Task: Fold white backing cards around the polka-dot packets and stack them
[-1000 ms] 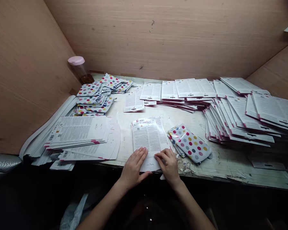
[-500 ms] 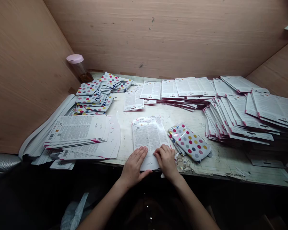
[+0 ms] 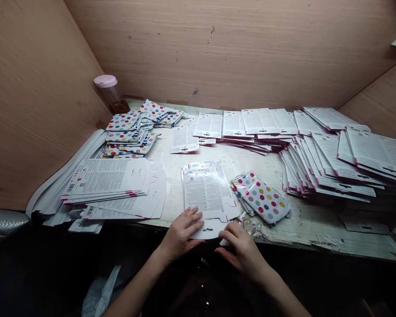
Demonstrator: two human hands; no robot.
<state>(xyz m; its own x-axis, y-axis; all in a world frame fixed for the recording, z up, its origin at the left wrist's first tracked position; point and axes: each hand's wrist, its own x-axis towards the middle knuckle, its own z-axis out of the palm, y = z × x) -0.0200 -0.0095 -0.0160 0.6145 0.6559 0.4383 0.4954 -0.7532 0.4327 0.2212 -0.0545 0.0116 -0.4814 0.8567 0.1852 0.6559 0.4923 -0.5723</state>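
A white printed card sleeve (image 3: pixel 206 189) lies on top of others at the table's front edge. A hang-hole slot opens in its lower flap. My left hand (image 3: pixel 183 231) rests on the flap's left side with fingers stretched out and flat. My right hand (image 3: pixel 240 248) is just off the flap's lower right corner, its fingers curled. A small white piece (image 3: pixel 223 242) shows at its fingertips; what it is cannot be made out. Right of the sleeve lie polka-dot pouches (image 3: pixel 265 198) in clear wrap.
More polka-dot pouches (image 3: pixel 127 134) are piled at the back left, by a pink-lidded jar (image 3: pixel 107 90). Flat card sleeves (image 3: pixel 105 178) are stacked at the left. Rows of printed sleeves (image 3: pixel 343 154) fill the back and right. Wooden panels (image 3: pixel 244 53) enclose the table.
My right hand has drawn down and away from the sleeve's flap. The hang-hole slot, a thin outline before, now shows as a dark opening. My left hand has shifted slightly down and left.
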